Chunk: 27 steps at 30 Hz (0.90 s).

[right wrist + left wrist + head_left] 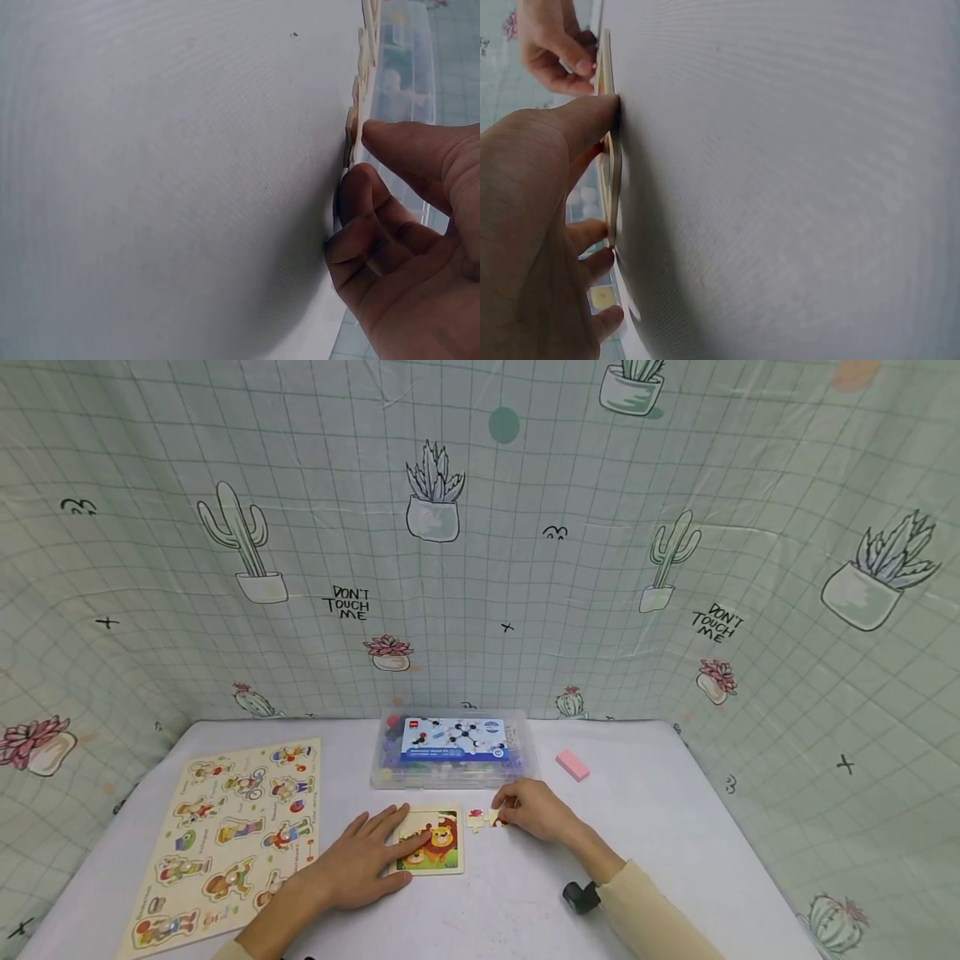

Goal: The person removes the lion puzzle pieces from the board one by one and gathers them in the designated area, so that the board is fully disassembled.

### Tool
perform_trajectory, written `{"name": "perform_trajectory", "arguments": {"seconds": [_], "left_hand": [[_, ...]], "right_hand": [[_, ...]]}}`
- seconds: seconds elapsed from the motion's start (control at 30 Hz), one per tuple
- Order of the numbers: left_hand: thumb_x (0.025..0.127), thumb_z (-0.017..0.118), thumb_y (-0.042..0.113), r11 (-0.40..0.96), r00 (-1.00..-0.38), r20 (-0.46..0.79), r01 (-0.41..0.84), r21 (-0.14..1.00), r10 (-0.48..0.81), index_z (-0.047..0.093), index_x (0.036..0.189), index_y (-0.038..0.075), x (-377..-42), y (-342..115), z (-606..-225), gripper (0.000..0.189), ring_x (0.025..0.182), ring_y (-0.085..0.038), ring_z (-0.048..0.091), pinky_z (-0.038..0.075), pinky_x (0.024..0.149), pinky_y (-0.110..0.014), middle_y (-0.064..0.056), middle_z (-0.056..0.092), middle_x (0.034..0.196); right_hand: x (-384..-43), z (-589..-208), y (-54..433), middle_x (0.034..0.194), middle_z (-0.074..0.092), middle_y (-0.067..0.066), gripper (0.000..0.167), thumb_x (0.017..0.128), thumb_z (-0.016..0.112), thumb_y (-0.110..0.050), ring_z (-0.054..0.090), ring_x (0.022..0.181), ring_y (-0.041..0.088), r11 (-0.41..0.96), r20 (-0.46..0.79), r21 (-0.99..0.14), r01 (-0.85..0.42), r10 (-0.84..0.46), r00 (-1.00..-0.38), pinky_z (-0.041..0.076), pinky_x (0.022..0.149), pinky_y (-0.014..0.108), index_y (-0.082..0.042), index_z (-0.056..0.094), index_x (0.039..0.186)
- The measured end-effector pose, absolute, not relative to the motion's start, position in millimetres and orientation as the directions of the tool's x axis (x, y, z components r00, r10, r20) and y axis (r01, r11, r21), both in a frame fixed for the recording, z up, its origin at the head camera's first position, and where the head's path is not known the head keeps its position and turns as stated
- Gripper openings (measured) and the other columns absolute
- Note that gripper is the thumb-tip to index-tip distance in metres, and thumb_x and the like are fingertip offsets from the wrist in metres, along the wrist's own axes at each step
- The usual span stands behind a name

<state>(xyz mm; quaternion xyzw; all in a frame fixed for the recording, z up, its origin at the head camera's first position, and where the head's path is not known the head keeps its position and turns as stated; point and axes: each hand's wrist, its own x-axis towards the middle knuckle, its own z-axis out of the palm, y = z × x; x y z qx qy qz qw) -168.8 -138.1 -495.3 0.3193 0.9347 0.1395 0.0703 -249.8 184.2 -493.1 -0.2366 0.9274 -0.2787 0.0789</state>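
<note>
My left hand (363, 860) lies across the left part of a small square wooden lion puzzle (461, 843). Its index finger reaches onto the picture, and the thumb rests at the near left corner. In the left wrist view the thumb and fingertips line the edge of the puzzle board (615, 176). Just right of the board, my right hand (536, 810) pinches a jigsaw piece (497, 819) between thumb and curled fingers, low over the table. Another jigsaw piece (476, 820) with a pink flower sits beside it, between the board and that hand. Fingers partly hide the pinched piece (349, 135).
Behind the hands stands a clear plastic molecular model kit box (455, 775). A pink eraser-like block (572, 765) lies to its right. A large wooden figure puzzle board (251, 852) covers the left side, partly under the left forearm. A patterned curtain (480, 577) surrounds the white table (637, 793).
</note>
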Motion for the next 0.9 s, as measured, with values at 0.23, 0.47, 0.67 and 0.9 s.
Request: {"name": "perform_trajectory", "arguments": {"seconds": [0.23, 0.47, 0.67, 0.9], "left_hand": [[0.100, 0.053, 0.051, 0.752, -0.782, -0.046, 0.579, 0.314, 0.622, 0.045, 0.153, 0.032, -169, -138, -495, 0.056, 0.151, -0.038, 0.022, 0.021, 0.115, -0.065, -0.018, 0.026, 0.164], [0.100, 0.055, 0.047, 0.733, -0.763, -0.029, 0.609, 0.303, 0.646, 0.047, 0.153, 0.029, -169, -136, -491, 0.056, 0.151, -0.038, 0.023, 0.022, 0.115, -0.066, -0.017, 0.027, 0.164], [0.101, 0.055, 0.042, 0.717, -0.747, -0.036, 0.622, 0.315, 0.664, 0.049, 0.151, 0.030, -169, -134, -489, 0.052, 0.150, -0.039, 0.024, 0.023, 0.115, -0.065, -0.018, 0.028, 0.163], [0.102, 0.051, 0.041, 0.719, -0.746, -0.055, 0.615, 0.324, 0.663, 0.049, 0.150, 0.034, -170, -133, -493, 0.049, 0.151, -0.038, 0.023, 0.023, 0.115, -0.065, -0.016, 0.026, 0.164]], "right_hand": [[-250, -489, 175, 0.079, 0.060, -0.007, 0.010, 0.094, 0.067, -0.011, 0.054, 0.074, 0.010, 0.724, -0.015, -0.570, -0.390, -0.483, -0.875, 0.046, 0.065, 0.026, -0.014, 0.076, 0.098], [-246, -484, 151, 0.082, 0.062, -0.009, 0.012, 0.092, 0.068, -0.009, 0.054, 0.075, 0.008, 0.677, 0.018, -0.580, -0.453, -0.545, -0.838, 0.047, 0.065, 0.023, -0.013, 0.077, 0.099], [-244, -486, 130, 0.088, 0.064, -0.011, 0.014, 0.093, 0.069, -0.014, 0.052, 0.078, 0.006, 0.675, -0.007, -0.571, -0.467, -0.573, -0.820, 0.045, 0.068, 0.022, -0.018, 0.079, 0.103], [-240, -487, 117, 0.092, 0.067, -0.013, 0.017, 0.093, 0.071, -0.016, 0.053, 0.081, 0.002, 0.676, -0.030, -0.520, -0.522, -0.625, -0.780, 0.045, 0.071, 0.021, -0.021, 0.080, 0.106]]}}
